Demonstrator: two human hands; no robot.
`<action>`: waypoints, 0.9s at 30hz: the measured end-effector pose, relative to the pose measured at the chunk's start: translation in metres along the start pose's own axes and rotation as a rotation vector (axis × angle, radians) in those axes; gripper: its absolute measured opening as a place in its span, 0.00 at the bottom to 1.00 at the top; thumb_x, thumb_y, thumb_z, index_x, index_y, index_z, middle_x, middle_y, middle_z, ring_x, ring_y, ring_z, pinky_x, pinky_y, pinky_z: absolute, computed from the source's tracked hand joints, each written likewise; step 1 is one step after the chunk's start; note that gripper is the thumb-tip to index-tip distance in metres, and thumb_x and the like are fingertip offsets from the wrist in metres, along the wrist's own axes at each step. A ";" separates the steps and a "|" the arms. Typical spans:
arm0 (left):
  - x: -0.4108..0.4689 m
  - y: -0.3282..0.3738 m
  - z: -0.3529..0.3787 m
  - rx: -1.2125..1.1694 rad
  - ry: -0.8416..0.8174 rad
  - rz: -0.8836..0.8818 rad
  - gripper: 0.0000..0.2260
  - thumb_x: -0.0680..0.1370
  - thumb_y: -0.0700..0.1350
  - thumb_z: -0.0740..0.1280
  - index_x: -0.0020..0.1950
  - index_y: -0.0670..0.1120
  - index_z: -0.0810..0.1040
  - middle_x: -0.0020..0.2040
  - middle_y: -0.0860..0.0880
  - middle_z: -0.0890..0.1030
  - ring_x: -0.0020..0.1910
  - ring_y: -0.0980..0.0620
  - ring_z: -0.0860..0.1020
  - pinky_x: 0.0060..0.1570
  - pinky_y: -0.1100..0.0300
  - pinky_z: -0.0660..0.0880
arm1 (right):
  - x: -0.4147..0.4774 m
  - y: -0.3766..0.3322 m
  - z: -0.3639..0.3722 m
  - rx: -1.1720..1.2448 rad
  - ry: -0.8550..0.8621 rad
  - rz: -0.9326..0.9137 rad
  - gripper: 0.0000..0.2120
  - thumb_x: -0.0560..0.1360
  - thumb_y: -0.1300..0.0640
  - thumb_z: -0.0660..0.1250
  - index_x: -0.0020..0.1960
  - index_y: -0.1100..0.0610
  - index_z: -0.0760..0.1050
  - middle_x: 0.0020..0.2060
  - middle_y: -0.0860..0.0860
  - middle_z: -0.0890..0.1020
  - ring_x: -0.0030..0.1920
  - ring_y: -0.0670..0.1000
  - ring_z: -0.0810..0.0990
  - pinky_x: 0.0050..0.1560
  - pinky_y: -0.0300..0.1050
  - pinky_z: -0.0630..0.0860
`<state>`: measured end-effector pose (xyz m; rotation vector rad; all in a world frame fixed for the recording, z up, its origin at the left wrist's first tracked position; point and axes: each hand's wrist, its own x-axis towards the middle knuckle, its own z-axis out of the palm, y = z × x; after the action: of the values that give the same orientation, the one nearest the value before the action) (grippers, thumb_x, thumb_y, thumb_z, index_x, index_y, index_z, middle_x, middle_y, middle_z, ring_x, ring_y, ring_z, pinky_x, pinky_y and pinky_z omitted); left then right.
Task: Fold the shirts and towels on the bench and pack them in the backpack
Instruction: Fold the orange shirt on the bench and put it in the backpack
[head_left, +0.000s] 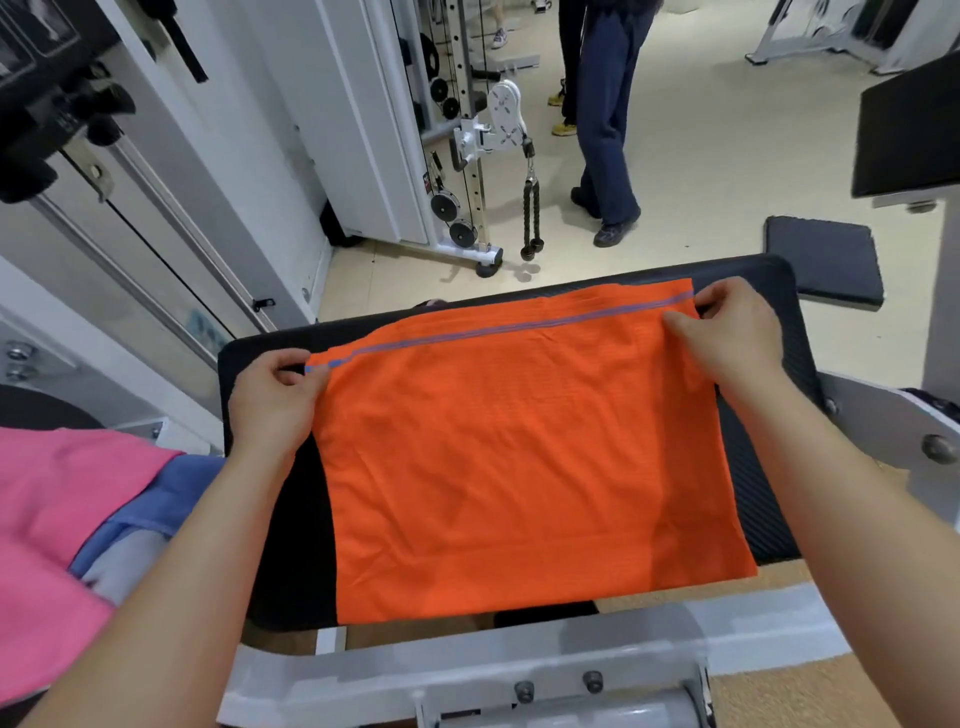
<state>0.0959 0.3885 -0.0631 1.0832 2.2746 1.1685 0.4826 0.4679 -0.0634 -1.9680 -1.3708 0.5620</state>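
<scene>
Pinching two far corners of one orange towel (519, 457), left hand (275, 397) and right hand (735, 338) hold it on one bench (769, 283).

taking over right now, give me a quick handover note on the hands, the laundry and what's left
Left hand pinches the far left corner of the orange cloth; right hand pinches the far right corner.
The cloth lies spread on the bench. Pink cloth and blue cloth sit piled to the left.
Backpack not in view; nothing visibly packed.
Left: fold the orange cloth, fold the pile, pack all.
</scene>
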 end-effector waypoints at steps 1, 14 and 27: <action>0.002 0.000 0.001 -0.042 0.009 -0.013 0.10 0.74 0.45 0.72 0.53 0.44 0.81 0.37 0.51 0.79 0.40 0.50 0.78 0.48 0.53 0.75 | 0.003 -0.001 0.000 0.045 0.015 0.004 0.10 0.70 0.49 0.70 0.47 0.52 0.74 0.47 0.51 0.80 0.52 0.55 0.78 0.55 0.55 0.75; 0.021 0.012 0.001 -0.300 0.064 0.257 0.11 0.79 0.40 0.64 0.43 0.57 0.76 0.30 0.51 0.72 0.26 0.59 0.67 0.26 0.64 0.63 | 0.005 0.016 -0.012 0.594 0.123 -0.054 0.14 0.75 0.64 0.67 0.47 0.46 0.68 0.37 0.46 0.77 0.35 0.40 0.74 0.40 0.35 0.71; -0.015 0.001 0.029 0.390 0.152 0.758 0.15 0.77 0.46 0.64 0.63 0.44 0.79 0.61 0.40 0.76 0.59 0.38 0.72 0.61 0.46 0.70 | -0.021 0.022 0.025 -0.212 0.333 -0.575 0.20 0.78 0.52 0.60 0.67 0.57 0.72 0.65 0.61 0.72 0.65 0.63 0.70 0.60 0.58 0.69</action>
<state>0.1237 0.3921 -0.0799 2.2056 2.3219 1.0840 0.4724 0.4497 -0.0969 -1.6076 -1.7195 -0.1760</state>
